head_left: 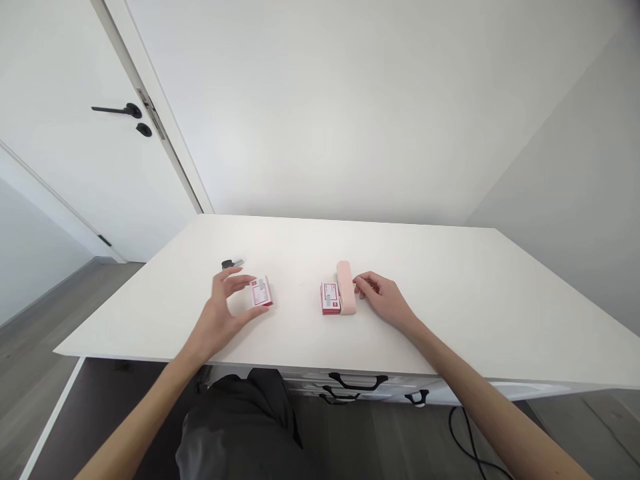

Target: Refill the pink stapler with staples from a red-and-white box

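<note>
My left hand (226,303) reaches around a small white-and-red box (261,293), thumb at its near edge and a fingertip at its far left corner. Right of it, a second white-and-red box (330,298) lies on the table, close against the left side of a long pale pink case (346,288). My right hand (383,297) rests on the table just right of the pink case, fingers curled in and tips at its side. I see nothing in those fingers. Beyond my left fingers lies a small black-and-silver item (231,263), partly covered.
The white tabletop (430,257) runs back to a plain wall. Drawers with black handles (357,383) sit under its front edge. A black cable (473,440) lies on the floor at the lower right. A white door with a black handle (117,110) stands at the left.
</note>
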{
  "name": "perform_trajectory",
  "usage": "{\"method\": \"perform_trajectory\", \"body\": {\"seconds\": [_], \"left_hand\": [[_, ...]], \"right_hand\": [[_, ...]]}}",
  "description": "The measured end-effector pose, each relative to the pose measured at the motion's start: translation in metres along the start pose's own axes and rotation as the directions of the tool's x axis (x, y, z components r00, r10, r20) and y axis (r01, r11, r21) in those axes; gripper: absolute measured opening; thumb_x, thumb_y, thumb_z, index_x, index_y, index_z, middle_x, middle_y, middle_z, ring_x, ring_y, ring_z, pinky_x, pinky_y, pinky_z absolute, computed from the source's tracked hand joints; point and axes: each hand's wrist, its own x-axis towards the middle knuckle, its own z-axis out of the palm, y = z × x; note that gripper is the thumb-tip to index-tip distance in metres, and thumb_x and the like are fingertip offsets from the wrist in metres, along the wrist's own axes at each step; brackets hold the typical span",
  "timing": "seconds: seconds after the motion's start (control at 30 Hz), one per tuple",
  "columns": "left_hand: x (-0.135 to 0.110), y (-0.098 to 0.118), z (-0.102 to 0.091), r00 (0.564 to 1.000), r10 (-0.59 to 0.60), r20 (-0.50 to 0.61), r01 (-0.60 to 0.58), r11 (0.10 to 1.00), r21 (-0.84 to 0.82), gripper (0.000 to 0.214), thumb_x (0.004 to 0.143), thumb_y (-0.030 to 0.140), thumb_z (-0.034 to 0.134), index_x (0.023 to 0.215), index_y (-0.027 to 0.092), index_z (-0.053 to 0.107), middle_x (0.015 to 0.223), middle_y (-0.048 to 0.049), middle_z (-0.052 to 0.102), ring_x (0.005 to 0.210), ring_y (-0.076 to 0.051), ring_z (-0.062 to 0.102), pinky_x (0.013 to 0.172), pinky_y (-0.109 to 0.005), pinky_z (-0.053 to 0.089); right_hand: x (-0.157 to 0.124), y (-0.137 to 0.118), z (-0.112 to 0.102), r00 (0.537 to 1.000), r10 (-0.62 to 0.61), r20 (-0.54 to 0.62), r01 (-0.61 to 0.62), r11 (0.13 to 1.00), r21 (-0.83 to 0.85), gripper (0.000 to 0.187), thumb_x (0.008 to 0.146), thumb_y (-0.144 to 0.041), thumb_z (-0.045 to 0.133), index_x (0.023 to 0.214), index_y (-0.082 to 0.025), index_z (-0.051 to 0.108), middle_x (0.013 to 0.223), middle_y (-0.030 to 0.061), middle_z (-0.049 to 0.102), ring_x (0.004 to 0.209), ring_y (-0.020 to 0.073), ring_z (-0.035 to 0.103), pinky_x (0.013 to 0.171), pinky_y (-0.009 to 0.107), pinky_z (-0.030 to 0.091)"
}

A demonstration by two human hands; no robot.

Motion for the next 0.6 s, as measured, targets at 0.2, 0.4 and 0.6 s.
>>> {"method": "perform_trajectory", "body": {"seconds": [0.2,0.4,0.6], "left_hand": [[0.024,0.057,0.044,0.974,0.12,0.193,-0.116,0.993,-0.032,0.087,0.082,0.057,0.081,0.149,0.031,0.031,0.139,-0.0112,0.059,0.13,-0.033,0.065,0.112,-0.055,0.051],[0.042,0.069,0.076,0.937,0.148,0.315,-0.133,0.989,-0.07,0.095,0.079,0.05,0.085,0.148,0.033,0.022,0.132,-0.0095,0.064,0.134,-0.033,0.061,0.112,-0.056,0.05],[0.044,0.066,0.09,0.93,0.161,0.329,-0.143,0.987,-0.078,0.097,0.079,0.049,0.086,0.149,0.032,0.021,0.133,-0.0115,0.064,0.133,-0.034,0.062,0.11,-0.057,0.05]], "right_hand": [[0.002,0.002,0.0,1.0,-0.001,0.001,0.001,1.0,0.002,0.037,0.099,-0.058,0.053,0.097,-0.026,0.071,0.088,0.0042,0.076,0.08,0.0214,0.067,0.076,0.035,0.05],[0.005,0.005,0.001,1.0,-0.026,0.005,0.026,1.0,0.003,0.037,0.1,-0.058,0.053,0.099,-0.025,0.071,0.09,0.0046,0.077,0.079,0.0211,0.067,0.075,0.034,0.05],[0.005,0.004,0.001,0.999,-0.04,0.008,0.04,0.999,0.007,0.035,0.1,-0.055,0.053,0.101,-0.025,0.07,0.088,0.0038,0.077,0.077,0.0199,0.066,0.073,0.033,0.05]]}}
